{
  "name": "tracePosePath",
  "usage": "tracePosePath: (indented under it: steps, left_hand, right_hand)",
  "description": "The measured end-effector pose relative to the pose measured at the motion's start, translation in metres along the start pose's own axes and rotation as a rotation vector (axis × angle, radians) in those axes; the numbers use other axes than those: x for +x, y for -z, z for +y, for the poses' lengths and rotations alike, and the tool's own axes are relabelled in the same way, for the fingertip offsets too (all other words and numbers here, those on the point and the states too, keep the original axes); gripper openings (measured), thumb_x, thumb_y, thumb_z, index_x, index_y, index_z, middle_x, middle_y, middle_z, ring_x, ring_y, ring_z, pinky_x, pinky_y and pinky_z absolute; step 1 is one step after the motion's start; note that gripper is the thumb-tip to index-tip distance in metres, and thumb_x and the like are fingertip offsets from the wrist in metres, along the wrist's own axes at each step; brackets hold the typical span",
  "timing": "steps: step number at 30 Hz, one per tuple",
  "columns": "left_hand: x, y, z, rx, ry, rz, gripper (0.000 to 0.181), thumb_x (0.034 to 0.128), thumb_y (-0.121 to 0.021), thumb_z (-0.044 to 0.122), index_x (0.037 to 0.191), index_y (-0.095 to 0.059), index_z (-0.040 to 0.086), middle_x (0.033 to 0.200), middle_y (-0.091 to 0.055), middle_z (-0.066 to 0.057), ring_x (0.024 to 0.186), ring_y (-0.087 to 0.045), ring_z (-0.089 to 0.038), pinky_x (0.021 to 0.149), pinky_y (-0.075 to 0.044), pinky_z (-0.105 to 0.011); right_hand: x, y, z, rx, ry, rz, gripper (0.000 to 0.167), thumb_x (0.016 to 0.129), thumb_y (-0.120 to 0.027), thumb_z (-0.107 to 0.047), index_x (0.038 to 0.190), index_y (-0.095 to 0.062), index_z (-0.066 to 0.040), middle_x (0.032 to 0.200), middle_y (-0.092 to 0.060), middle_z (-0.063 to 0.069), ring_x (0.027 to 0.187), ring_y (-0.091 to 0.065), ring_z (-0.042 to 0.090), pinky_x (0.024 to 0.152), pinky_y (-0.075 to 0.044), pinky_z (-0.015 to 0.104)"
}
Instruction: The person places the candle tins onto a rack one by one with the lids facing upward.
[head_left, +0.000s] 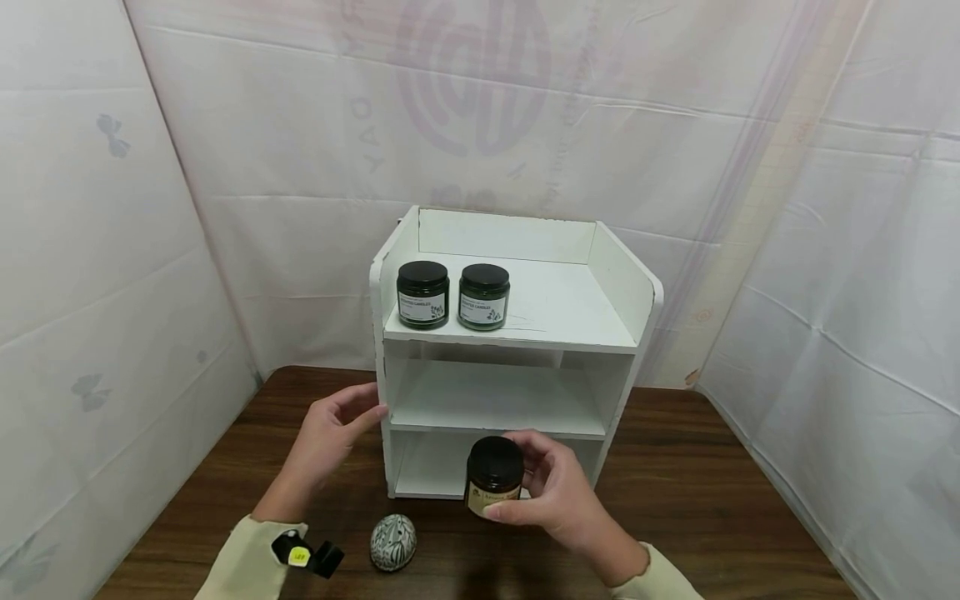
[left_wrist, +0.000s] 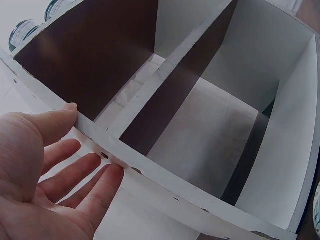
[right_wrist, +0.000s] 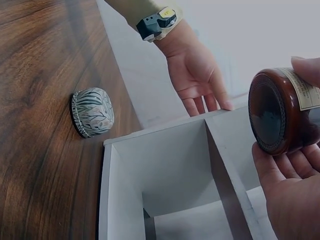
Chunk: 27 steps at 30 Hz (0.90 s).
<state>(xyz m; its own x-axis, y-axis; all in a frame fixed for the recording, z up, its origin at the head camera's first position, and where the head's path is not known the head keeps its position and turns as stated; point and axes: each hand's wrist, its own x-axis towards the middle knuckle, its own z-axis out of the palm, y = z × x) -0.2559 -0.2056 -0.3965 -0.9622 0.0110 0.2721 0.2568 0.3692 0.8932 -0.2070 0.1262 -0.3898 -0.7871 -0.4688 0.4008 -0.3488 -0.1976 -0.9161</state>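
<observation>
A white three-level shelf unit [head_left: 510,346] stands on the table. My right hand [head_left: 558,492] grips a brown glass jar [head_left: 493,479] with a black lid and tan label, in front of the unit's lower levels. In the right wrist view the base of that brown jar shows, fingers beneath and thumb on the label side. At the unit's left side is my left hand [head_left: 330,433]; its thumb touches the front edge and its loosely extended fingers rest along the outer side panel [left_wrist: 150,172]. Two dark green candle jars [head_left: 423,296] with white labels sit on the top level.
A small rounded leaf-patterned container [head_left: 393,542] lies on the brown wooden table [head_left: 697,500], left of the brown jar and in front of the unit. White cloth walls [head_left: 300,125] enclose the back and both sides.
</observation>
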Motion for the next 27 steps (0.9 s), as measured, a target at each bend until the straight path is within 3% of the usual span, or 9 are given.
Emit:
tracePosePath:
  steps: [17, 27]
  left_hand:
    - [0.0, -0.001, -0.002, -0.008, -0.011, 0.001, 0.051, 0.0959, -0.073, 0.039, 0.138, -0.064, 0.012, 0.131, -0.068, -0.011, 0.109, -0.064, -0.01, 0.087, -0.054, -0.021]
    - [0.0, 0.0, -0.001, -0.021, -0.012, -0.004, 0.05, 0.0961, -0.073, 0.038, 0.138, -0.064, 0.011, 0.132, -0.068, -0.012, 0.109, -0.064, -0.008, 0.087, -0.054, -0.021]
  right_hand:
    - [0.006, 0.004, -0.012, -0.043, 0.021, 0.008, 0.062, 0.073, -0.09, 0.0, 0.125, -0.058, 0.011, 0.115, -0.069, 0.008, 0.105, -0.067, 0.014, 0.089, -0.058, 0.026]
    - [0.008, 0.006, -0.022, -0.088, -0.017, 0.017, 0.062, 0.073, -0.09, -0.001, 0.127, -0.059, 0.005, 0.117, -0.069, 0.009, 0.105, -0.067, 0.015, 0.091, -0.058, 0.028]
